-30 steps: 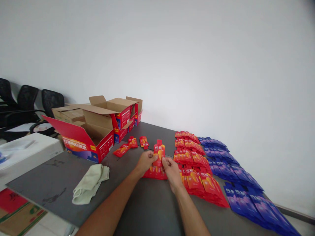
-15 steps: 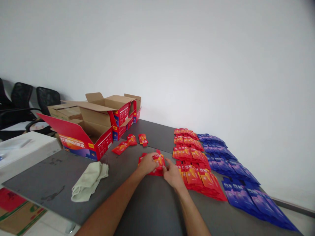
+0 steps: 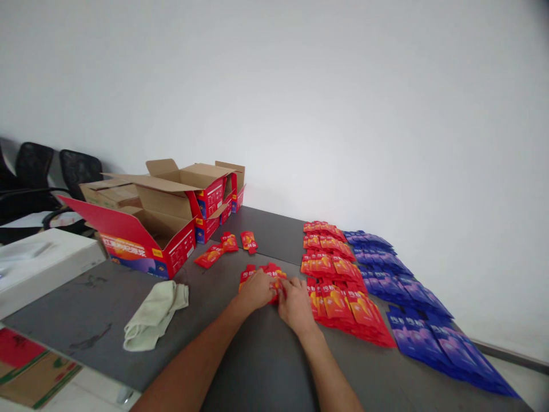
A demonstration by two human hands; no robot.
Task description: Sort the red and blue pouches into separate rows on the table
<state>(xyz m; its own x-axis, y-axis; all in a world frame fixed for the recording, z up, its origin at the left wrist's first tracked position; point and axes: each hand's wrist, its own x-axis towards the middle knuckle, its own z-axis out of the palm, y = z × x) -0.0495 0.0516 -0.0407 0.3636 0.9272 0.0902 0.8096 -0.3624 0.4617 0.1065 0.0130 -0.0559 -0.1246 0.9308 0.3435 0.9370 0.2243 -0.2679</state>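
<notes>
A small group of red pouches (image 3: 274, 273) with orange fruit prints lies on the dark table in front of me. My left hand (image 3: 254, 290) rests over these pouches with its fingers curled on the top one. From the right side, my right hand (image 3: 295, 306) grips the near right edge of the same pouch, fingers bent and close to the left fingertips. Both palms face down, so part of the pouches is hidden. Several loose red pouches (image 3: 210, 256) lie farther off to the left.
Rows of red pouches (image 3: 334, 297) stand to the right, with rows of blue pouches (image 3: 446, 343) beyond them. Open red cartons (image 3: 180, 252) are at the left back. A pale cloth (image 3: 154, 315) and a white box (image 3: 51, 269) lie on the left of the table (image 3: 266, 360).
The left fingers have drawn back a little toward me, and the right hand has closed in on the pouch edge. The pouches under the hands sit more evenly side by side.
</notes>
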